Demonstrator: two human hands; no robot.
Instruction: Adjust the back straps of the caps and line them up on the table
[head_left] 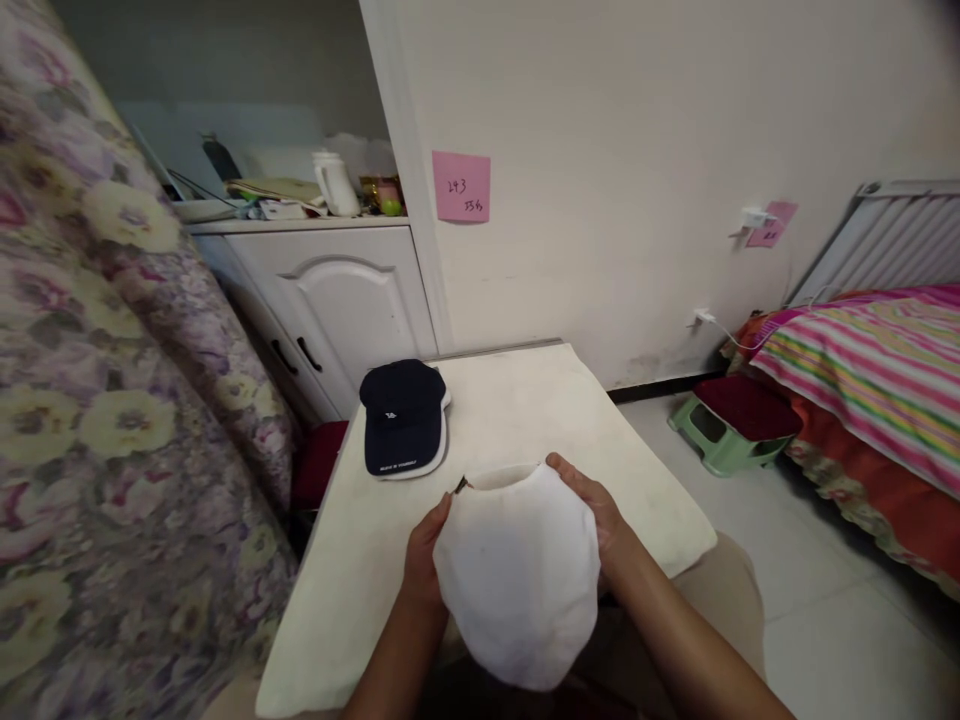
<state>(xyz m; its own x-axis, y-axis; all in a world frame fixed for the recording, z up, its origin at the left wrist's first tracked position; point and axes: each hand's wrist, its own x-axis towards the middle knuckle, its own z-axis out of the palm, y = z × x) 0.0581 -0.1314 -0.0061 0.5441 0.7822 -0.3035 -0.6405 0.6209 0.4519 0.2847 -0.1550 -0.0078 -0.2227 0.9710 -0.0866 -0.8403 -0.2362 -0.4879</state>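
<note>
A white cap (517,575) is held between my two hands near the front edge of the table, the outside of its crown facing me. My left hand (427,550) grips its left edge, thumb on top, beside a small dark clasp (460,485) at the rim opening. On the opposite edge, my right hand (589,505) is closed with the thumb along the rim; its other fingers are hidden behind the fabric. A navy cap (403,415) with small white lettering lies farther back on the table's left side, over something white that shows along its edge.
The table (517,400) has a cream cover and stands against the wall. Floral curtain (112,400) hangs close on the left, near a white cabinet (337,310) and a red seat (319,465). To the right are a green stool (731,430) and a striped bed (885,370).
</note>
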